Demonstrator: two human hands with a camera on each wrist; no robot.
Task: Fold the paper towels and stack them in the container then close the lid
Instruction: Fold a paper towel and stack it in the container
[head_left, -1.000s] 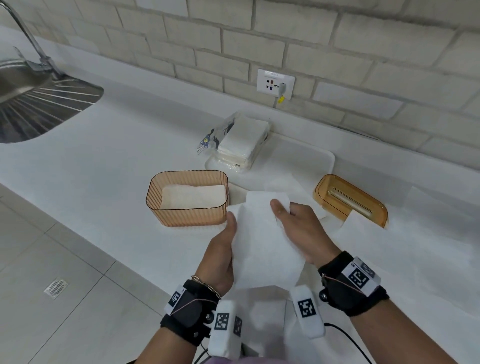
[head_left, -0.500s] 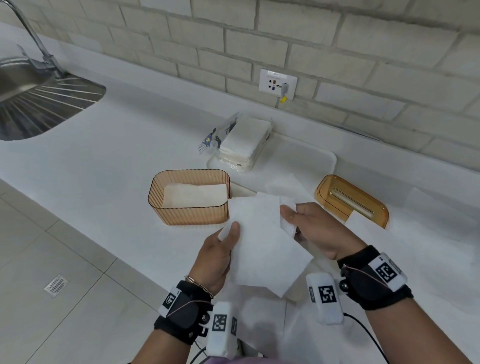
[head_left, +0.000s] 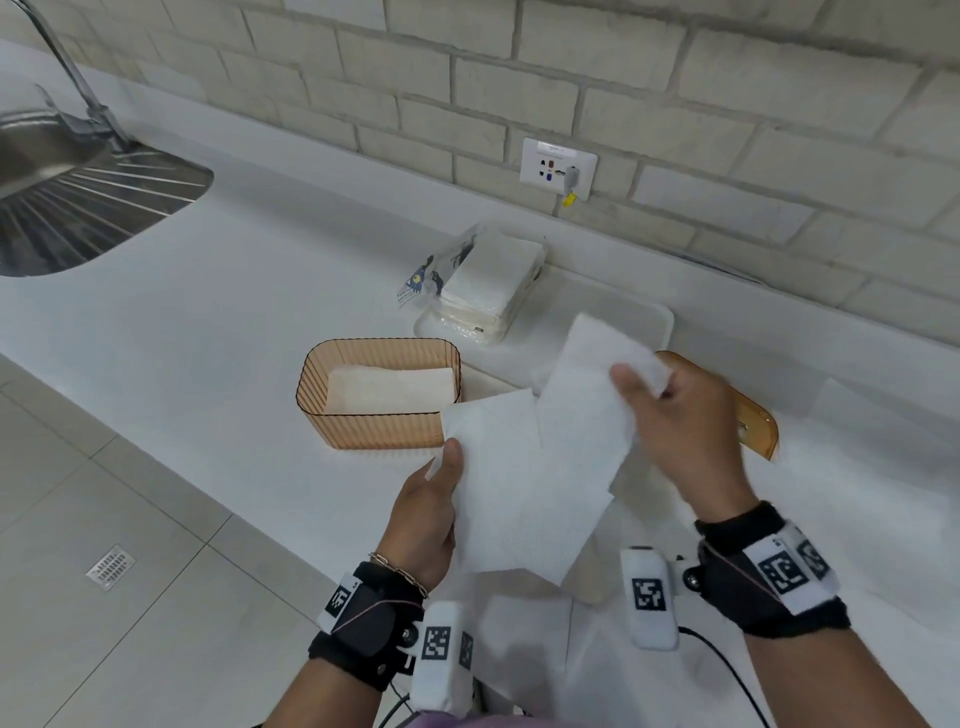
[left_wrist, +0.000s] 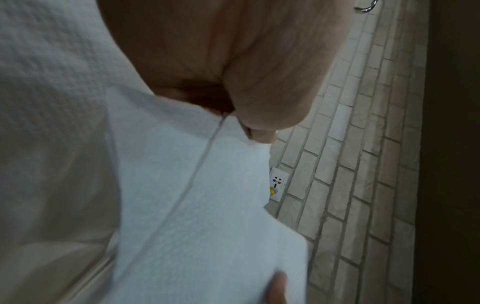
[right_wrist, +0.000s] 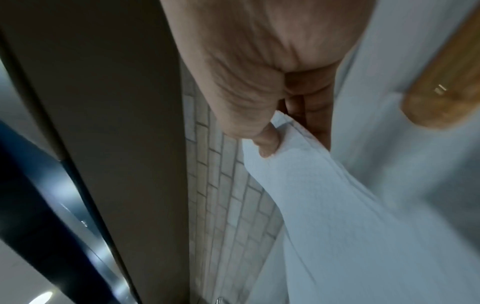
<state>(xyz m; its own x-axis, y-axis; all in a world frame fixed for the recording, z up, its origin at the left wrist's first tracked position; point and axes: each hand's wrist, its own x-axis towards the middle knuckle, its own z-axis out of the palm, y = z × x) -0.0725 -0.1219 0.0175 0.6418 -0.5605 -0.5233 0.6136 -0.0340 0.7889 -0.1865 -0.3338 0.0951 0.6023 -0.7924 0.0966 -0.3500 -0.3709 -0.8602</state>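
A white paper towel (head_left: 540, 467) is held in the air above the counter's front edge, partly unfolded. My left hand (head_left: 434, 499) pinches its left edge, thumb on top; the left wrist view shows the thumb pressed on the towel (left_wrist: 194, 195). My right hand (head_left: 670, 415) pinches the towel's upper right part and holds it higher; the right wrist view shows thumb and fingers clamped on the towel (right_wrist: 324, 195). The amber ribbed container (head_left: 379, 392) stands open to the left, with a folded towel (head_left: 389, 387) inside. Its amber lid (head_left: 753, 415) lies behind my right hand, partly hidden.
A pack of paper towels (head_left: 483, 286) sits on a white tray (head_left: 644, 317) near the brick wall. More loose towels (head_left: 857, 467) lie on the counter to the right. A steel sink (head_left: 78, 202) is at the far left. The floor drops off below the counter edge.
My right hand has moved up and to the right, pulling the towel's right part away and opening the fold. The left hand keeps its hold and has barely moved.
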